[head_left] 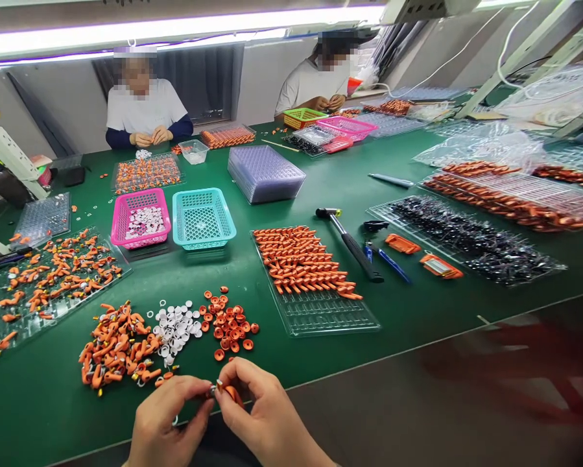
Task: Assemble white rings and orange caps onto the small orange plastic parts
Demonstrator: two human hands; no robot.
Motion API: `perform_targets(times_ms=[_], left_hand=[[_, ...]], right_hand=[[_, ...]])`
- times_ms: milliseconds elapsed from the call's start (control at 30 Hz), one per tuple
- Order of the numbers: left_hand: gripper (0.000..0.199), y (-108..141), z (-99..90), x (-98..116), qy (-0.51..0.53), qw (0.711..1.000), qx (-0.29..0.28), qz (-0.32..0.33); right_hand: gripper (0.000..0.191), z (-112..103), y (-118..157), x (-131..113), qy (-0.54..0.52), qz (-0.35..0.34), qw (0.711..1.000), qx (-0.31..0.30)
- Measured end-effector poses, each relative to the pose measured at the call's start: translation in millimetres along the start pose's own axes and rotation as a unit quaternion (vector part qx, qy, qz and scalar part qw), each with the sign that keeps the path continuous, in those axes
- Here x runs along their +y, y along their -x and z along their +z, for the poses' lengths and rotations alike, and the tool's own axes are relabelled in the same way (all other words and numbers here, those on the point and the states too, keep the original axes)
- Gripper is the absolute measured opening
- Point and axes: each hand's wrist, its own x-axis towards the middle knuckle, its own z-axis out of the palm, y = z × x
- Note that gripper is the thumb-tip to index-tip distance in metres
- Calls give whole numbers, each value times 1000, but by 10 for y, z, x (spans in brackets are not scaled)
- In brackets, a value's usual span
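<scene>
My left hand [167,421] and my right hand [264,415] meet at the table's near edge, fingertips pinched together on a small orange part [232,393] with a metal tip. Just beyond them lie three loose piles: orange curved pieces [118,347], white rings [177,327] and orange caps [230,324]. A clear tray [330,314] to the right holds rows of finished orange parts [303,259].
A pink basket [140,219] of white rings and a teal basket [202,217] stand mid-table. A hammer [352,243], blue pens and trays of black and orange parts lie to the right. Two people sit working at the far side.
</scene>
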Motion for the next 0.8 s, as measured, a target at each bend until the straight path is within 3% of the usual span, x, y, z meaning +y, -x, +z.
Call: perform_targets(times_ms=[433,667,800], left_hand=[[22,-56,-45,27,66,998,5,-19],[27,-29,-46,45,107,992,14,-65],[21,-14,-45,36,109,993,-3,-47]], right_hand=[[17,11,-4,-27,-67,35,997,-32],[36,-28,-34,-9,-191,74,977,-68],[47,-31,-33,46,-241,87,962,-92]])
